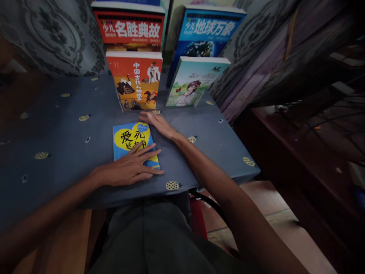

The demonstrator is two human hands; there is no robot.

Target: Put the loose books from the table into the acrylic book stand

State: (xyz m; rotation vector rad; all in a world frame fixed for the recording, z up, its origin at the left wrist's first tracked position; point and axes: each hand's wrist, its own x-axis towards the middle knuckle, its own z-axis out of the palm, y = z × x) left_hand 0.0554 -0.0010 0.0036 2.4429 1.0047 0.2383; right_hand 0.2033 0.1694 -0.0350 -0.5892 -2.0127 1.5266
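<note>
A blue book with a yellow cover patch (129, 137) lies flat on the blue-grey patterned tablecloth (68, 140). My left hand (132, 167) rests palm down on its near half, fingers spread across the cover. My right hand (160, 125) lies flat against the book's far right corner and edge, fingers extended toward the left. Neither hand grips anything.
Books stand upright at the back: an orange one (137, 82), a pale green one (194, 82), a red one (129, 28) and a blue one (207, 32) behind. A dark wooden cabinet (299, 152) stands right. The table edge runs near my lap.
</note>
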